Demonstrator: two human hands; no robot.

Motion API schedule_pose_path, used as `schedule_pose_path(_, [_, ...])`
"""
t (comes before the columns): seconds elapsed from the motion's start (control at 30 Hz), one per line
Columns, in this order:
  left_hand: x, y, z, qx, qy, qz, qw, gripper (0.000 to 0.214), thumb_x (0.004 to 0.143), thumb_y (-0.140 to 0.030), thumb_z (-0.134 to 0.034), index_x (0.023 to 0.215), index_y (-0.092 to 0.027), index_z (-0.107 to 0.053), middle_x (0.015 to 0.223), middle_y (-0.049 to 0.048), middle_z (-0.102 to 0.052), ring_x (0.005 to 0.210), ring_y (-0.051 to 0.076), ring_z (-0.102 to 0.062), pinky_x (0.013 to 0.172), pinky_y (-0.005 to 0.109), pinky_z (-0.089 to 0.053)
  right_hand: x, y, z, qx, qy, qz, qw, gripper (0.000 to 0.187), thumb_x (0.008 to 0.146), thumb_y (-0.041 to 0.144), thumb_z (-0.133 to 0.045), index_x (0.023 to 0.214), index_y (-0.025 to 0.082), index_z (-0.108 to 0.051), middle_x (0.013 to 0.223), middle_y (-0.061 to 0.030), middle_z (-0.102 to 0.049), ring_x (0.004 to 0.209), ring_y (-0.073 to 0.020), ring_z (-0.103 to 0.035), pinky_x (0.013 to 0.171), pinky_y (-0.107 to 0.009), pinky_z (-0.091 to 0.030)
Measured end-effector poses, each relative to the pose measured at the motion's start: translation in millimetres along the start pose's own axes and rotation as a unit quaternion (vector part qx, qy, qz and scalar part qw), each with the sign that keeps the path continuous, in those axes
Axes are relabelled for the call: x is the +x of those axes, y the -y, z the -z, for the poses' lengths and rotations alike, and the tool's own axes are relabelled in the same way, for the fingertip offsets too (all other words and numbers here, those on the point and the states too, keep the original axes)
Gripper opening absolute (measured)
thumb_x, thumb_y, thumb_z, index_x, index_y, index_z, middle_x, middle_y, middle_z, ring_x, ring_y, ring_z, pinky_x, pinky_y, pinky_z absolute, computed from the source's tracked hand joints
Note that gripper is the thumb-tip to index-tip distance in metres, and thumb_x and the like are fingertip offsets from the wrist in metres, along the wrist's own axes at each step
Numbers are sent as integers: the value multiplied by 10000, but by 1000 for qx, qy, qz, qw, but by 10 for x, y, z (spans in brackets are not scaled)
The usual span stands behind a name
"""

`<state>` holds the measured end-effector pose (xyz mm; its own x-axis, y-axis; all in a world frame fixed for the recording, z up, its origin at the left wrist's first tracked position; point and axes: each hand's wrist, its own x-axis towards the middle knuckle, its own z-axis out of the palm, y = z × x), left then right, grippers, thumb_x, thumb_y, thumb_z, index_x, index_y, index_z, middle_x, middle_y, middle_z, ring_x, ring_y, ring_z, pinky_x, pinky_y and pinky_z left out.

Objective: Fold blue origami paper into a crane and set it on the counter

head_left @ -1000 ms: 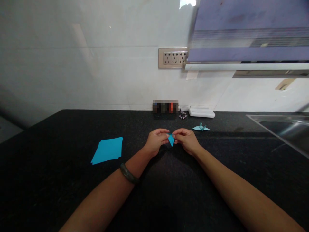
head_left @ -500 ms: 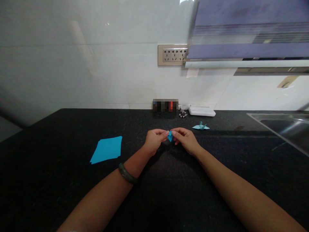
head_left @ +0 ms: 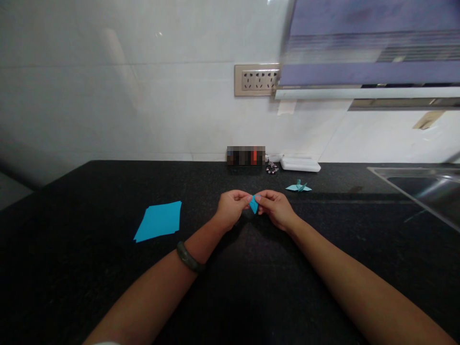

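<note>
A small piece of folded blue paper [head_left: 254, 205] is pinched between both hands, just above the dark countertop. My left hand [head_left: 230, 208] is closed on its left side, thumb toward me. From the right, my right hand [head_left: 276, 208] grips the opposite side with thumb and fingers. The paper's lower part tapers to a point, and its upper edges are partly hidden by the fingertips. A stack of blue paper sheets [head_left: 160, 220] lies left of my left hand. Beyond my right hand rests a pale blue folded paper crane [head_left: 299, 187].
At the wall stand a blurred-out dark box [head_left: 246, 156], a beaded item [head_left: 272, 168] and a white elongated object [head_left: 300, 164]. A sink [head_left: 424, 187] is set into the countertop [head_left: 247, 287] at right. Sockets [head_left: 257, 80] and a purple covering [head_left: 370, 48] are above.
The folded blue paper now shows more of its face and a longer lower point between the fingers. My right fingers have shifted slightly on it; both hands otherwise stay in place.
</note>
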<state>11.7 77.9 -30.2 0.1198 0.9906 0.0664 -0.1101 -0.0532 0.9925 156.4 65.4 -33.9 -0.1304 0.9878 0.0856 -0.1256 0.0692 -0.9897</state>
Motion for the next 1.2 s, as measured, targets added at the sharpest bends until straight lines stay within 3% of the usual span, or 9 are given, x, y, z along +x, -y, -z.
schedule_pose_path(0.4, [-10, -2, 32, 7, 9, 35, 999, 225, 632, -322, -669, 702, -115, -617, 604, 32, -620, 549, 109, -573, 535, 230, -458, -12, -8, 6, -23, -9, 34, 999, 217, 695, 358, -625, 743, 146, -615, 573, 19, -564, 481, -75, -488, 491, -213, -406])
schedule_pose_path(0.53, [-30, -22, 17, 21, 16, 25, 999, 186, 628, -288, -670, 632, -116, -600, 540, 17, -593, 497, 92, -541, 512, 214, -434, -32, 7, -21, -51, 18, 24, 998, 232, 702, 378, -614, 762, 157, -583, 586, 26, -559, 455, -73, -477, 456, -208, -393])
schedule_pose_path(0.63, [-41, -41, 8, 19, 38, 14, 999, 172, 624, -278, -669, 624, -119, -602, 525, 4, -582, 485, 84, -525, 516, 213, -425, -45, 27, -35, -92, 38, 26, 995, 255, 702, 410, -608, 710, 162, -546, 551, 37, -539, 421, -66, -444, 423, -197, -353])
schedule_pose_path(0.8, [-42, -43, 4, 7, 54, -2, 998, 190, 641, -297, -653, 628, -118, -591, 526, -6, -564, 486, 76, -508, 519, 211, -413, -54, 61, -47, -114, 20, 52, 992, 313, 694, 451, -605, 610, 168, -501, 457, 54, -484, 397, -65, -397, 415, -198, -302])
schedule_pose_path(1.03, [-13, 22, -5, 51, 26, -30, 998, 176, 690, -287, -597, 635, -127, -551, 512, -8, -547, 469, 77, -489, 482, 199, -391, -33, 27, -33, -150, 21, 53, 987, 335, 781, 455, -492, 629, 163, -553, 436, 42, -478, 398, -77, -394, 428, -211, -300])
schedule_pose_path(1.2, [6, 34, -4, 66, 7, -34, 997, 171, 691, -290, -590, 627, -138, -542, 505, -11, -547, 466, 88, -501, 476, 205, -400, -23, 13, -49, -153, -1, 60, 986, 313, 769, 430, -519, 605, 164, -544, 419, 52, -444, 390, -73, -371, 416, -208, -273])
